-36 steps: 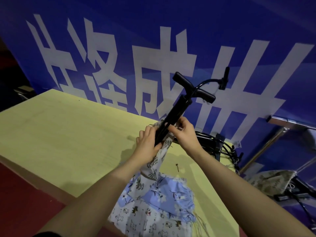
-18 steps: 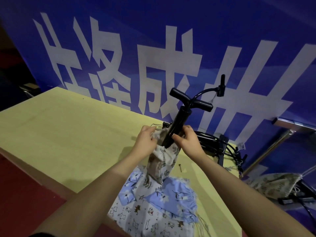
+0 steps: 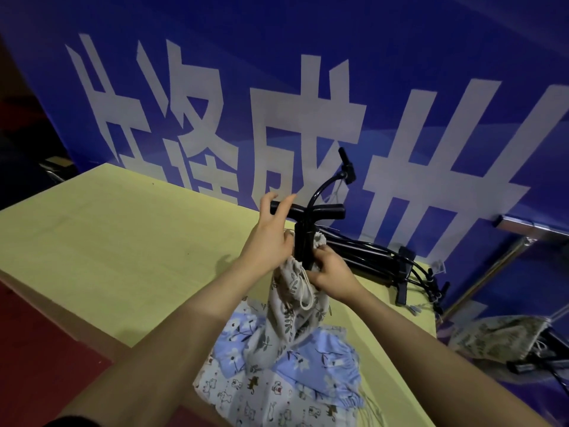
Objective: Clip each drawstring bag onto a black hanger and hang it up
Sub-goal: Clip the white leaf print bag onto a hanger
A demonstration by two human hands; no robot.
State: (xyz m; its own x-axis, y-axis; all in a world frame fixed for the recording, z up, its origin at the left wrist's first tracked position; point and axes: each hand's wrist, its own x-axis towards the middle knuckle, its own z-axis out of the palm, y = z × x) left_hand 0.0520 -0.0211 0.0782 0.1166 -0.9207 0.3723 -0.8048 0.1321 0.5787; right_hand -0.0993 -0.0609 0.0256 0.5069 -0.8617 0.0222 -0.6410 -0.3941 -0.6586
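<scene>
Backing everything is a blue banner [image 3: 400, 72] behind the yellow table [image 3: 123, 241]; spare hangers [image 3: 385, 266] lie at its far right corner. Near edge: bag pile [image 3: 277, 380]. Above it, right hand [image 3: 331, 274] grips the leaf-print bag [image 3: 292, 303] against the black hanger [image 3: 304, 235]; left hand [image 3: 271, 232] touches it, fingers spread.

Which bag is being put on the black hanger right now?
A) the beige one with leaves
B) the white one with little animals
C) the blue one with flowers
A: the beige leaf-print drawstring bag is lifted up against the clip of the black hanger, gripped by the right hand, while the other bags lie flat on the table.
</scene>
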